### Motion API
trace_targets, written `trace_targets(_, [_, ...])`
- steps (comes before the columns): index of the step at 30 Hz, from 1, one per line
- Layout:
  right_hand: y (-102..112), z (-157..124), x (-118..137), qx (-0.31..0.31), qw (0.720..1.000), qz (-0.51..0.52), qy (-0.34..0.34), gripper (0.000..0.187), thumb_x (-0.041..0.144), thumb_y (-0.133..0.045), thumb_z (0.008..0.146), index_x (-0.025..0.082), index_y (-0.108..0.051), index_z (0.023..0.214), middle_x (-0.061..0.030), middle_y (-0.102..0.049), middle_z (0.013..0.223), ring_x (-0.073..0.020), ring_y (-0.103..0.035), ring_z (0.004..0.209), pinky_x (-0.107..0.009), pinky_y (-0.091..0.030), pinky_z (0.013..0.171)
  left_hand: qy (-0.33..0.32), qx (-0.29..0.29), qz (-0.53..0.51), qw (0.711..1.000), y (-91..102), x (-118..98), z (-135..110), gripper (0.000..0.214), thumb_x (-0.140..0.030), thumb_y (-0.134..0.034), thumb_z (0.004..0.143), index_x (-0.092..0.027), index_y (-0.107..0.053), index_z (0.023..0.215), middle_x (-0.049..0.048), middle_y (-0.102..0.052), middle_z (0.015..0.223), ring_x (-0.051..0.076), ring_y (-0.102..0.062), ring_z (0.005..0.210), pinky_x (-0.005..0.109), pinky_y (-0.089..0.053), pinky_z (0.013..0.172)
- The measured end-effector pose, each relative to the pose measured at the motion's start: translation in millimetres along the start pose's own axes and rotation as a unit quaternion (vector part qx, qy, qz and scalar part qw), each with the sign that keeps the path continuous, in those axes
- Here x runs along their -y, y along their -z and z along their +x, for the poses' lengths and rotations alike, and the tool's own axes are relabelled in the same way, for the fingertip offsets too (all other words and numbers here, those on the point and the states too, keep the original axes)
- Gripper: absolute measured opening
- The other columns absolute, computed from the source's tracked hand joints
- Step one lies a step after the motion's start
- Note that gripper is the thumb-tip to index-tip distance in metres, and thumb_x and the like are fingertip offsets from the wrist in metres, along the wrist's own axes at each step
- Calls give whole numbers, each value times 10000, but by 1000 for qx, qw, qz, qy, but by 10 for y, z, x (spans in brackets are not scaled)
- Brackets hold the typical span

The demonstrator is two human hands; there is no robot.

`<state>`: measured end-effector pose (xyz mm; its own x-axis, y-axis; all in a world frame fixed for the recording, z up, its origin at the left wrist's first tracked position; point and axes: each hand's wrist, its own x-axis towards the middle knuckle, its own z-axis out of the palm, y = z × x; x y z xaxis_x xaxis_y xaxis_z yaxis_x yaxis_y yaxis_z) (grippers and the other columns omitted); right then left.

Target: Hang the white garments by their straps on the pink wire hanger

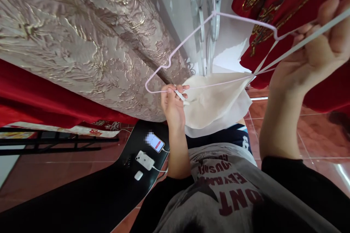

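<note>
A pale pink clothes hanger (191, 36) hangs in front of me, its top at a white metal rail. Off-white cloth (210, 105) drapes below the hanger's bottom bar, in front of my waist. My left hand (175, 103) is closed around the bar's left end, with a bit of white strap between its fingers. To the upper right, my right hand (314, 47) is raised and closed on a white ribbon (290, 49). This ribbon stretches taut from the hanger's right corner, where strands cross, past my fingers and out of the frame.
Embossed beige fabric (95, 43) fills the left, with red cloth (41, 94) below it. A red gold-trimmed garment (273, 3) hangs at the right. On a black bench (109, 178) lie a lit phone (155, 142), a white phone (144, 160) and a small white case (138, 175), with charging cables.
</note>
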<state>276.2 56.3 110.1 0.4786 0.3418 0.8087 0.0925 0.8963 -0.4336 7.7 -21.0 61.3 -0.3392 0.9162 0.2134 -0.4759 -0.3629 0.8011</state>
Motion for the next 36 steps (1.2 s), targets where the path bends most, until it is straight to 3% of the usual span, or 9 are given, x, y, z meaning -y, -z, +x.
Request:
trace_targets(3, [90, -117, 86, 28, 994, -102, -37, 363, 268, -669, 999, 445, -752, 1305, 85, -749, 1288, -207, -752, 1182, -469, -619, 1035, -1, 3, -3, 1000, 32, -30, 21, 379, -528, -819, 889, -226, -589, 883, -16, -611, 766, 157, -745, 871, 224, -501, 669])
trace_targets(6, [46, -152, 155, 11, 989, -143, -46, 294, 318, -672, 1012, 354, -769, 1287, 26, -768, 1257, -251, -773, 1153, -578, -602, 1090, -3, 3, 4, 1000, 65, -54, 41, 371, -520, -814, 896, -223, -592, 881, -10, -633, 771, 159, -750, 873, 229, -514, 683])
trace_targets(9, [-1, -131, 128, 16, 988, -154, -15, 247, 272, -736, 968, 287, -795, 1208, 3, -802, 1198, -260, -773, 1189, -556, -592, 1137, -1, 7, 7, 1000, 66, -49, 32, 372, -521, -814, 894, -219, -596, 881, -4, -650, 775, 167, -757, 883, 235, -524, 697])
trace_targets(13, [90, -138, 86, 79, 969, -234, -20, 419, 305, -723, 980, 240, -700, 1394, -76, -742, 1372, -311, -707, 1320, -539, -635, 1072, -5, 3, 13, 1000, 55, -23, 21, 386, -536, -806, 893, -219, -587, 874, 7, -661, 784, 188, -765, 918, 238, -516, 686])
trace_targets(19, [143, 22, 246, 204, 898, -390, 14, 449, 382, -708, 997, 300, -695, 1438, -77, -757, 1293, -356, -664, 1227, -637, -560, 1101, -15, -3, 28, 999, 81, -45, 61, 387, -547, -786, 910, -224, -576, 868, 2, -644, 774, 174, -743, 868, 267, -542, 745])
trace_targets(24, [282, 121, 131, 235, 887, -394, -48, 456, 464, -681, 1002, 344, -680, 1442, -61, -714, 1373, -369, -629, 1313, -669, -501, 1164, -17, 10, 24, 1000, 86, -30, 45, 367, -532, -770, 929, -223, -585, 865, 9, -648, 790, 174, -747, 896, 240, -516, 688])
trace_targets(27, [523, -76, -28, 174, 919, -352, -40, 435, 475, -654, 1010, 407, -660, 1440, -2, -688, 1407, -382, -641, 1342, -696, -514, 1137, -13, 9, 19, 1000, 101, -17, 53, 370, -537, -776, 923, -224, -585, 868, 8, -650, 790, 177, -752, 901, 240, -520, 688])
trace_targets(32, [889, -545, -61, -85, 965, -244, 47, 417, 472, -343, 1115, 526, -722, 1280, 75, -730, 1124, -305, -764, 1116, -615, -623, 968, 5, 1, 10, 1000, 113, 1, 71, 397, -552, -812, 885, -227, -583, 876, 8, -666, 798, 189, -763, 920, 239, -514, 675])
trace_targets(36, [834, -653, 202, -68, 977, -200, 7, 469, 498, -303, 1111, 521, -766, 1185, 37, -741, 995, -260, -778, 867, -538, -658, 701, 19, -10, 11, 1000, 64, 61, 31, 415, -574, -804, 879, -230, -572, 871, 17, -671, 806, 200, -770, 939, 228, -472, 619])
